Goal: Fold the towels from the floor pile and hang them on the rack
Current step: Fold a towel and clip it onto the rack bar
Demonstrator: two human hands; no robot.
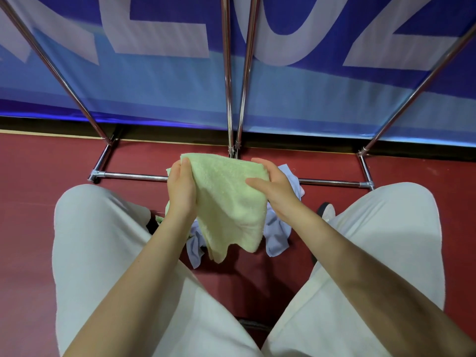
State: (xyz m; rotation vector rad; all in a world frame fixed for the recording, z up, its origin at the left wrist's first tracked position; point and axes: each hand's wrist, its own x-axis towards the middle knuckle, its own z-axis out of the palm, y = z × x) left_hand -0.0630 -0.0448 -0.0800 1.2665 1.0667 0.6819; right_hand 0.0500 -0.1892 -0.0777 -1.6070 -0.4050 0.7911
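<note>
Left grip (pixel 181 188) pinches the upper left edge of a green towel (pixel 229 204), fingers curled over the folded rim. Right grip (pixel 270 182) holds the towel's upper right side, thumb lying across the near face and fingers behind the cloth. Between the two grips the towel is raised in the air, its top edge roughly level and its lower part hanging in loose folds above the floor (pixel 38 202). Beneath and behind it lies a pile (pixel 277 235) of light blue cloth on the red floor, with a bit of green cloth showing at the pile's left edge. A chrome rack (pixel 229 73) stands just beyond the pile: its base bar runs across the floor behind the grips, and slanted poles rise from it. Behind the rack hangs a blue banner (pixel 159 81) with large pale letters. Two legs in pale trousers (pixel 103 253) frame the pile on either side, and a shoe (pixel 327 211) shows near the right forearm.
</note>
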